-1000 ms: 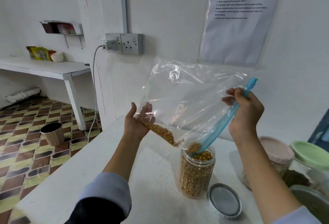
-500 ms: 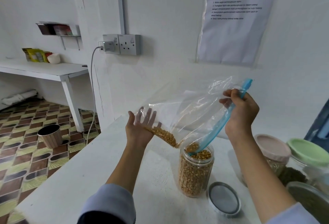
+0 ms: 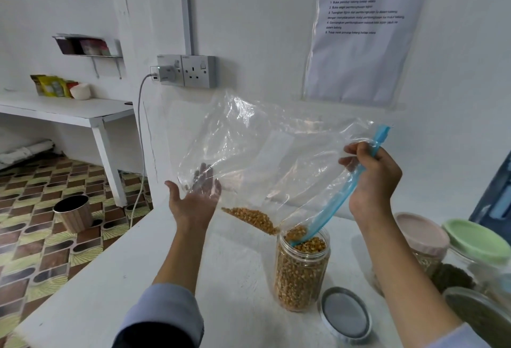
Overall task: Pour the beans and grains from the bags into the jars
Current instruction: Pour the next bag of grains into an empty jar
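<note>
One bag (image 3: 271, 154) tilted over the open jar (image 3: 302, 270), a last clump of kernels (image 3: 250, 216) lodged just left of the jar mouth.

Its blue zip edge (image 3: 331, 206) slopes down into the jar. Right hand (image 3: 372, 181) pinches that edge above the jar. Left hand (image 3: 197, 198), fingers spread, props the bag's underside and is nearer the kernels. Fingertips blurred behind plastic; lid (image 3: 345, 313) beside jar.

- The clear bag (image 3: 271, 159) has been lifted and spread wider than half a second ago, when it was sagging and crumpled.
- The left hand (image 3: 197, 198) has been opened flat beneath the bag's lower corner.
- The corn kernels (image 3: 253, 219) have been slid nearer the mouth over the jar (image 3: 302, 270).
</note>
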`<action>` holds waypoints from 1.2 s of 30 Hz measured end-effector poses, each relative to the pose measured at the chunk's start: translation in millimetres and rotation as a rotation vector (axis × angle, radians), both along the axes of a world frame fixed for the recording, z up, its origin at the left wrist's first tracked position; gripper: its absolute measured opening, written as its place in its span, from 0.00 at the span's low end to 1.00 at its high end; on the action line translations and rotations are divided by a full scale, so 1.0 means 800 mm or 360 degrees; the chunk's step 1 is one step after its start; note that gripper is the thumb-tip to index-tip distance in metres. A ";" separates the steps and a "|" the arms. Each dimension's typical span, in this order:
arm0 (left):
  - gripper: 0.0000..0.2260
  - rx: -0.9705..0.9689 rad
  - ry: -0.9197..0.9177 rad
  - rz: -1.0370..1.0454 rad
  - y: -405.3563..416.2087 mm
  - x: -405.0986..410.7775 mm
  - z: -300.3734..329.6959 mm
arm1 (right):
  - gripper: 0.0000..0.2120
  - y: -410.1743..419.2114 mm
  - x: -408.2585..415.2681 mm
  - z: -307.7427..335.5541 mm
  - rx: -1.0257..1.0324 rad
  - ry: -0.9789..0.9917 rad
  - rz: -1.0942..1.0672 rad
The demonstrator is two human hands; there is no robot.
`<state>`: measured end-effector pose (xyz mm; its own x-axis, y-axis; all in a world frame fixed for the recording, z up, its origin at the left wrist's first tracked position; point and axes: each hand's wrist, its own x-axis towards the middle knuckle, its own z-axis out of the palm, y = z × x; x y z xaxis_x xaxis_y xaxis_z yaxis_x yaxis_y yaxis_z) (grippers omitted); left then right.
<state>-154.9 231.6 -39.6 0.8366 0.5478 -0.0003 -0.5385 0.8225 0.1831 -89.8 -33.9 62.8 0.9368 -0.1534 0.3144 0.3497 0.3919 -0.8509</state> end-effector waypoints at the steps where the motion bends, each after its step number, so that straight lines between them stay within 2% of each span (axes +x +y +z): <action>1: 0.27 0.0048 0.0033 0.0013 0.008 0.002 0.005 | 0.09 0.000 0.000 0.000 -0.0002 -0.0004 -0.0006; 3: 0.18 0.0167 0.0141 0.0087 0.021 0.002 0.017 | 0.10 0.002 -0.002 0.000 0.0012 -0.0011 -0.0034; 5: 0.13 0.0254 0.0159 0.0135 0.030 0.001 0.028 | 0.10 0.003 -0.004 0.000 0.0034 -0.0024 -0.0066; 9: 0.15 0.0341 -0.0063 0.0149 0.039 -0.007 0.043 | 0.11 0.004 -0.008 0.000 0.0061 -0.0062 -0.0094; 12: 0.10 0.0410 -0.0139 0.0145 0.043 -0.009 0.046 | 0.12 0.002 -0.009 0.002 0.0105 -0.0095 -0.0128; 15: 0.12 0.0445 -0.0147 0.0179 0.048 -0.008 0.047 | 0.12 0.002 -0.010 0.002 0.0160 -0.0079 -0.0096; 19: 0.04 0.0621 -0.0059 0.0230 0.052 -0.009 0.051 | 0.12 0.001 -0.007 0.000 0.0195 -0.0039 -0.0140; 26: 0.03 0.0707 -0.0055 0.0280 0.055 -0.013 0.057 | 0.11 0.001 -0.003 -0.004 0.0213 -0.0017 -0.0177; 31: 0.12 0.0807 -0.0153 0.0182 0.054 -0.015 0.051 | 0.11 0.003 -0.003 -0.003 0.0218 -0.0032 -0.0133; 34: 0.08 0.0836 -0.0152 0.0119 0.054 -0.013 0.050 | 0.11 0.003 -0.001 -0.004 0.0250 -0.0025 -0.0160; 36: 0.25 0.0802 -0.0143 0.0076 0.061 -0.010 0.046 | 0.11 0.003 -0.003 -0.003 0.0223 -0.0031 -0.0113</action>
<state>-163.1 280.2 -3.0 0.7954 0.4989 0.3442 -0.6049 0.6183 0.5017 -92.2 -31.4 60.1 0.9159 -0.2629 0.3034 0.3969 0.4800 -0.7823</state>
